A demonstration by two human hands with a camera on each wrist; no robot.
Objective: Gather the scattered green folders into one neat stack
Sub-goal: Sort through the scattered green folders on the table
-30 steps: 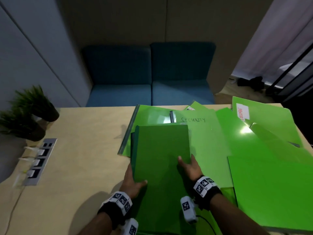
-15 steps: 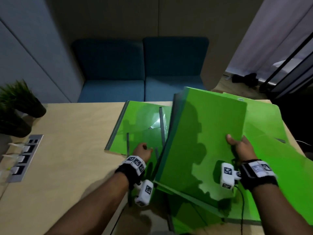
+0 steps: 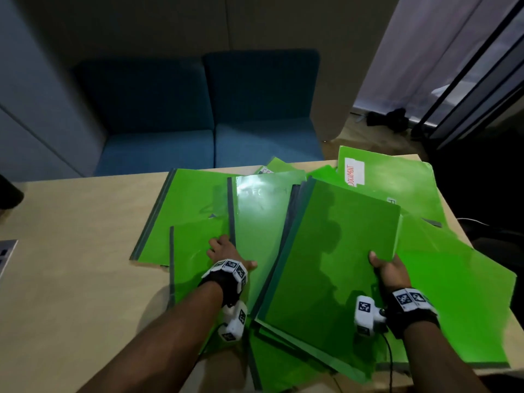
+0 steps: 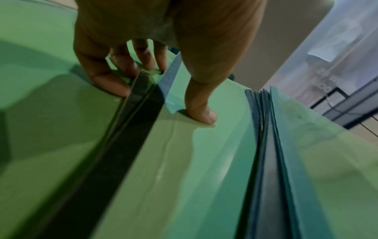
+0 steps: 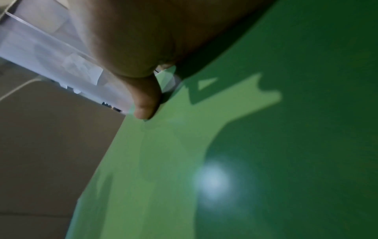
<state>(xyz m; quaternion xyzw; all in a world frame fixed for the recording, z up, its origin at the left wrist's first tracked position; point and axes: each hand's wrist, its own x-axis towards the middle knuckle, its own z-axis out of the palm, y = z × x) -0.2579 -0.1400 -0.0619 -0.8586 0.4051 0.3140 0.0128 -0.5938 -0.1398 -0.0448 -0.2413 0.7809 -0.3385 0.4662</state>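
Observation:
Several green folders lie fanned over the right half of the wooden table [image 3: 71, 251]. My right hand [image 3: 385, 268] holds a bundle of green folders [image 3: 326, 265] by its right edge and keeps it tilted above the spread; the thumb [image 5: 145, 105] lies on the top cover [image 5: 225, 145] and the fingers are hidden beneath. My left hand [image 3: 224, 251] grips a glossy folder [image 3: 255, 222] at its dark spine [image 4: 132, 113], fingers [image 4: 120, 87] curled at the spine, thumb [image 4: 202, 114] pressing on the cover. The bundle's spines [image 4: 263, 129] stand right beside it.
A folder labelled DOCUMENT [image 3: 397, 180] lies at the back right, a large one [image 3: 453, 307] near the right edge, another [image 3: 184, 211] at the left of the spread. A blue sofa [image 3: 212, 123] stands behind the table. A socket panel [image 3: 5, 251] sits at the far left.
The bundle went from flat under both hands to raised and carried right in my right hand alone, now lower than half a second ago. My left hand moved onto the spined folder.

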